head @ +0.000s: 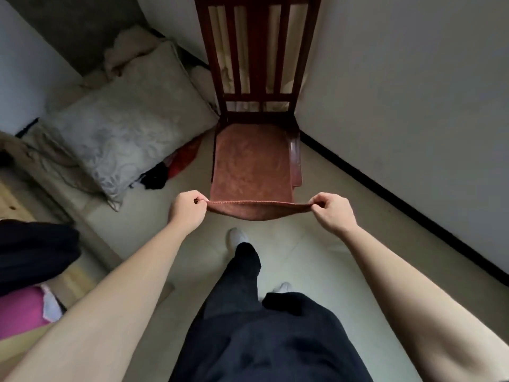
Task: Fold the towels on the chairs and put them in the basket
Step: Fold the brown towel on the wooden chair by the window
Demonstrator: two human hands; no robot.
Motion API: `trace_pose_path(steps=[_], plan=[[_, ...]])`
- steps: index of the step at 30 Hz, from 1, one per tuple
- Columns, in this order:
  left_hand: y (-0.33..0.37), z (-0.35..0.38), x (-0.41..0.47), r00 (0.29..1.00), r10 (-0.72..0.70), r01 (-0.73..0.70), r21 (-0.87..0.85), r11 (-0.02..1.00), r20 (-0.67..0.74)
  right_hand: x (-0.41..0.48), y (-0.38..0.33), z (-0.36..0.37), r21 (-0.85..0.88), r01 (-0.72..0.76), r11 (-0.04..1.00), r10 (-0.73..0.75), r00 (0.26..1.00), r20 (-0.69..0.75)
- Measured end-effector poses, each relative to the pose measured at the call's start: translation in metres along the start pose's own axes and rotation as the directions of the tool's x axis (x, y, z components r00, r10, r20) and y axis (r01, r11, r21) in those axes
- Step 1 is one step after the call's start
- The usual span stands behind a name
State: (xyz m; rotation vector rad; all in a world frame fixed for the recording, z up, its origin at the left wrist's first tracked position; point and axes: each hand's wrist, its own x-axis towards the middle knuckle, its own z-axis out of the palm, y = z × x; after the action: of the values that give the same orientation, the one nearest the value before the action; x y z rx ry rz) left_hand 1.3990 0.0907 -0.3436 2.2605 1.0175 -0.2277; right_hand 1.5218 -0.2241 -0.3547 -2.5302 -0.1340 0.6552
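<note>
Rust-brown terry towel (pixel 252 166) is held at its two near corners: the left hand (pixel 187 209) and the right hand (pixel 332 213), in the middle of the frame, each pinch one corner between thumb and curled fingers, and the hem sags a little between them. Outward from the hands, the towel lies on the seat of the dark red wooden chair (pixel 259 51) in the upper centre, and its long axis seems to run toward the backrest. I judge the first fold is beginning. Next, the hem must go to the far edge with the corners matched.
</note>
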Motion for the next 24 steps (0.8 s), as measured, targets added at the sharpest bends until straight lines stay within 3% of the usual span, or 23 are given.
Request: trace_pose_path(steps=[10, 17, 24], plan=[[-0.008, 0.016, 0.017, 0.997, -0.07, 0.07, 0.009, 0.997, 0.045, 0.015, 0.006, 0.011, 0.011, -0.024, 1.0, 0.023, 0.996, 0.08], [0.016, 0.027, 0.139, 0.993, -0.115, 0.118, -0.064, 0.991, 0.038, 0.127, -0.029, 0.014, 0.119, -0.092, 0.989, 0.089, 0.996, 0.027], [0.038, 0.075, 0.303, 0.989, -0.132, 0.139, -0.112, 0.984, 0.067, 0.293, -0.043, 0.049, 0.091, -0.144, 0.985, 0.145, 0.989, -0.004]])
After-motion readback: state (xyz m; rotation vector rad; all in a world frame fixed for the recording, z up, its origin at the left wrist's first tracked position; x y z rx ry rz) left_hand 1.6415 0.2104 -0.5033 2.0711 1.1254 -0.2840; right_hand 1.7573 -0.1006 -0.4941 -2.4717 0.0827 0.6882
